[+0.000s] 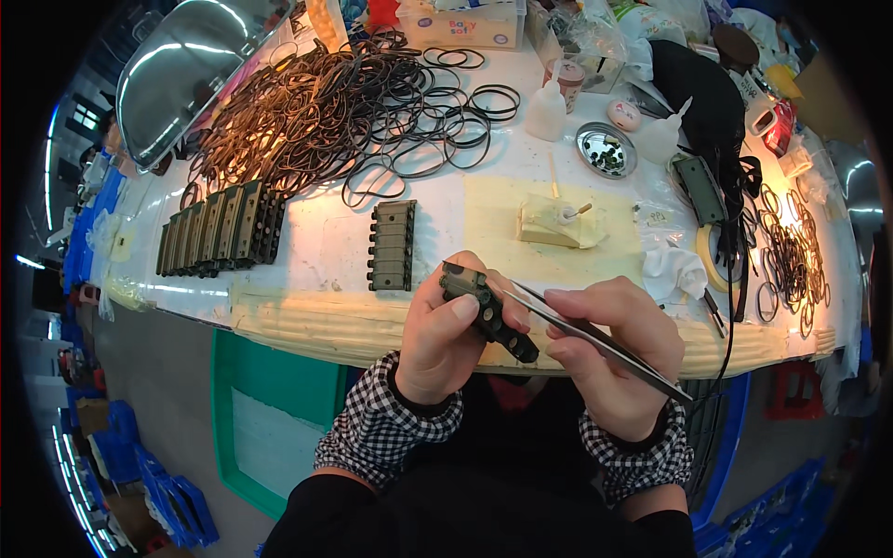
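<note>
My left hand is wrapped round a dark olive, ridged plastic part with round knobs along its side, held tilted above the table's front edge. In my right hand is a pair of metal tweezers, pinched between thumb and fingers. Their tips point left, close to the part; whether they touch it I cannot tell. A similar ridged part lies on the table just beyond my left hand. Farther left stands a row of several more such parts, packed side by side.
A big heap of black and brown rubber bands spreads at the back left. Right of centre are a yellowish block, a white squeeze bottle and a round metal dish of small dark pieces. A tape roll and black cables lie right.
</note>
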Available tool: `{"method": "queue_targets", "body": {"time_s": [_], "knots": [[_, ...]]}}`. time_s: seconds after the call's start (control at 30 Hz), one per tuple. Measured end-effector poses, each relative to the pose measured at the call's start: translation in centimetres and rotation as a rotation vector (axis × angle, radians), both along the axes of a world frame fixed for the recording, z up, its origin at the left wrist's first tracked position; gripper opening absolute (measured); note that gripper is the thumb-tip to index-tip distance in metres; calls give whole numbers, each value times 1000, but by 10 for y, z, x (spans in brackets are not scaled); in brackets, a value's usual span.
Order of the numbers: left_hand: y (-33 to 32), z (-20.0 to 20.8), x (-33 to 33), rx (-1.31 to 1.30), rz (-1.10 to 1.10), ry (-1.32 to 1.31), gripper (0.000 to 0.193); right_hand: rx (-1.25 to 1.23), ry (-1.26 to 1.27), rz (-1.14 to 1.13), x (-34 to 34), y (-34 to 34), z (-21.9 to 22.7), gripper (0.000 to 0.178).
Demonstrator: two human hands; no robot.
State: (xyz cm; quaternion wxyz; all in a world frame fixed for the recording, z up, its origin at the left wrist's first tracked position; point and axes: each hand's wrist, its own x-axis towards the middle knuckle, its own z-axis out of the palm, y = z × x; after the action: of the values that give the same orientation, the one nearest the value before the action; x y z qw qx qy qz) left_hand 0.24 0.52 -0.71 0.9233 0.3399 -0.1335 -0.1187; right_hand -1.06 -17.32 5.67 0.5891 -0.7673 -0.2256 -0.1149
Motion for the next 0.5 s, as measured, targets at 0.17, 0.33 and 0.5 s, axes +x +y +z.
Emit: {"method": "queue_targets", "body": {"time_s": [0.17, 0.33, 0.5], "knots": [[-1, -3, 0, -113, -65, 50, 26, 5, -97, 93, 1, 2, -9, 35], [-1, -4, 1, -138, -81, 52, 28, 13, -133, 98, 2, 4, -11, 32], [1, -3, 0, -110, -77, 29, 27, 17, -114, 90, 3, 6, -11, 28]]}}
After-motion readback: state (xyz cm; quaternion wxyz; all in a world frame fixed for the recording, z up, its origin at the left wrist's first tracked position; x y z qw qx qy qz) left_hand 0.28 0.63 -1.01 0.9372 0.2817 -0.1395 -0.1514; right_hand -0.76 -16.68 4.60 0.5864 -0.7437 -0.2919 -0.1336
